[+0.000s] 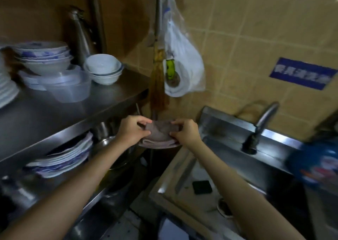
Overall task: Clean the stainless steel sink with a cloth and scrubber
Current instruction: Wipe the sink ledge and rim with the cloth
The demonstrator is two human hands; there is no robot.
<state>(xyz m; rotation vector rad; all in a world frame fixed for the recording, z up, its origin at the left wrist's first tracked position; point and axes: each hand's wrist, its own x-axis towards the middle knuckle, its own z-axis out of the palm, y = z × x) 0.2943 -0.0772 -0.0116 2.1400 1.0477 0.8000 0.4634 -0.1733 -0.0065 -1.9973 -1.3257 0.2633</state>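
Both hands hold a folded grey-brown cloth [161, 134] up in the air, between the steel shelving and the left end of the sink. The left hand [132, 130] pinches its left edge with thumb and curled fingers; the right hand [186, 131] pinches the right edge the same way. The cloth looks soft and napped (several layers show along its lower fold). The stainless steel sink [226, 130] lies to the right, its dull basin holding a small dark square pad [202, 187], with a curved metal faucet [263, 122] behind. White-and-blue bowls [43, 57] stack on the steel shelf [76, 119].
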